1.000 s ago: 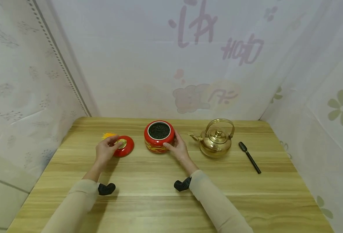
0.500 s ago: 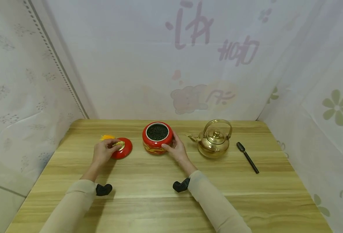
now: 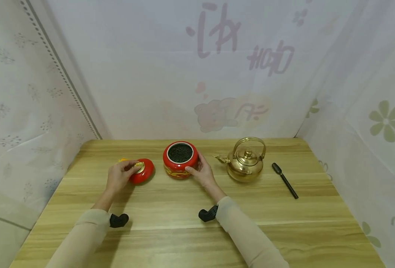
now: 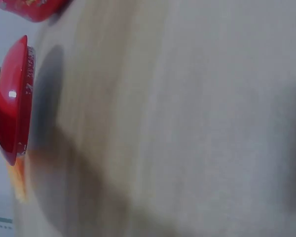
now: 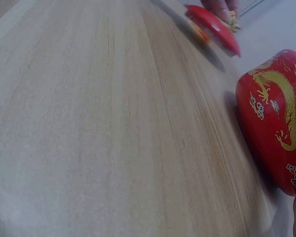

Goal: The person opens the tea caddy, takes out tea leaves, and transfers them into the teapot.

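A red lid (image 3: 147, 172) with a gold knob and an orange tassel is pinched at its knob by my left hand (image 3: 118, 175). In the left wrist view the lid (image 4: 14, 98) hangs over the table with its shadow beneath it. My right hand (image 3: 204, 174) holds the right side of a red jar (image 3: 177, 170), thumb at the front and fingers behind. Dark loose leaves (image 3: 180, 153) fill the jar inside its white rim. A gold dragon decorates the jar wall (image 5: 271, 108) in the right wrist view.
A gold kettle (image 3: 245, 165) with an upright handle stands right of the jar, its spout pointing left. Farther right lies a dark scoop (image 3: 285, 181). All stand on a wooden table (image 3: 170, 230), with a printed curtain (image 3: 143, 74) behind.
My left hand has raised the red lid off the table and its shadow has come apart from it. My right hand stays on the jar. The head view has shifted slightly.
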The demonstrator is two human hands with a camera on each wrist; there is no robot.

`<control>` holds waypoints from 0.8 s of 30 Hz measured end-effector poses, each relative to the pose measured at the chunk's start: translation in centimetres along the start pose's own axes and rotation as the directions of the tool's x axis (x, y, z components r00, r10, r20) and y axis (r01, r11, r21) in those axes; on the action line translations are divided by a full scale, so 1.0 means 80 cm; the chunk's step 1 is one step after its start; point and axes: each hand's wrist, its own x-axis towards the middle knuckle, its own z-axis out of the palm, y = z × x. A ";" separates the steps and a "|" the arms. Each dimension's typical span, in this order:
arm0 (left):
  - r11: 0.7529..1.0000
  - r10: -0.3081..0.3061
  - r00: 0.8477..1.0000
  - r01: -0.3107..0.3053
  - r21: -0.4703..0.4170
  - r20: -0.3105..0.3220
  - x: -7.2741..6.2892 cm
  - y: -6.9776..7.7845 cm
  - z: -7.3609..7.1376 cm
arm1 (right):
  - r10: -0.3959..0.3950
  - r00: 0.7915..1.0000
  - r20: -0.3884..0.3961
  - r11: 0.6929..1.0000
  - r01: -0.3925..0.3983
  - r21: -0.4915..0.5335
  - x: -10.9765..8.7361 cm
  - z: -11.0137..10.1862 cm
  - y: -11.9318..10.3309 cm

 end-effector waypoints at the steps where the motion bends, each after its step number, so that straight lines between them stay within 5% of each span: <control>1: 1.000 -0.002 1.000 0.002 -0.010 -0.001 0.002 0.003 0.000 | -0.005 1.000 -0.001 1.000 0.005 -0.004 0.000 -0.001 0.000; 13: 0.990 0.088 0.993 -0.096 -0.101 -0.076 0.040 0.058 -0.005 | 0.030 0.999 0.037 0.998 -0.031 0.052 -0.007 0.000 -0.026; 24: 0.963 0.168 0.985 -0.158 -0.217 0.027 0.069 0.124 0.012 | 0.028 0.999 0.046 0.998 -0.031 0.050 -0.011 0.001 -0.036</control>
